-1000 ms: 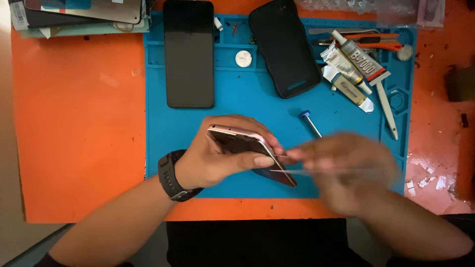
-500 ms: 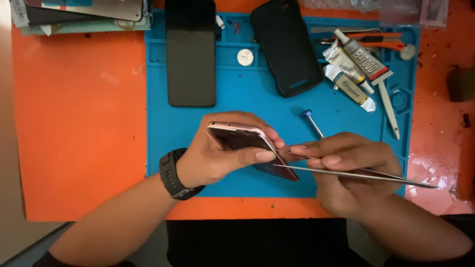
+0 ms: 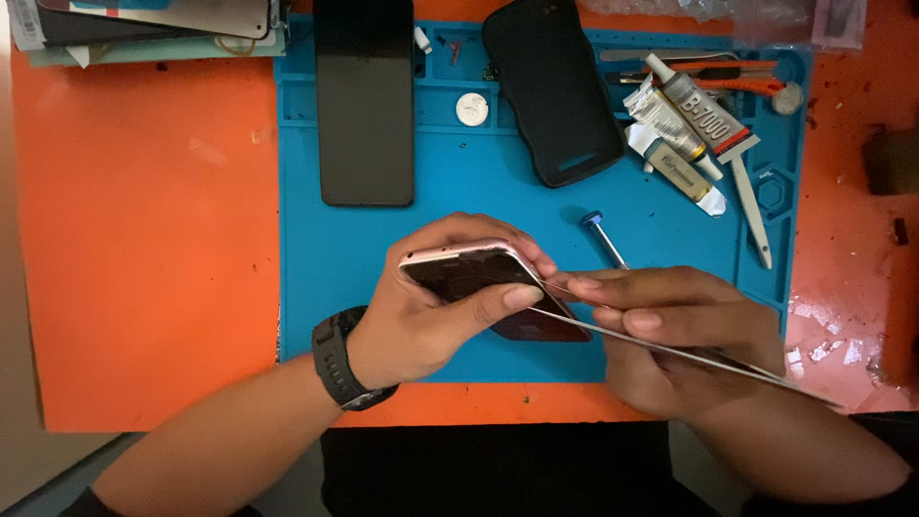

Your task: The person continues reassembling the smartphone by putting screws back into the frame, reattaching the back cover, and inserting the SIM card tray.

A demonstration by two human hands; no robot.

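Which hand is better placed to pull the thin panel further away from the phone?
Right. The right hand already pinches the thin panel, while the left hand grips the phone.

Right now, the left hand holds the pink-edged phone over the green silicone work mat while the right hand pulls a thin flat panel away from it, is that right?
Not quite: the silicone work mat is blue, not green, as the head view shows. The rest stands: the left hand holds the pink-edged phone over it while the right hand pulls the thin flat panel away.
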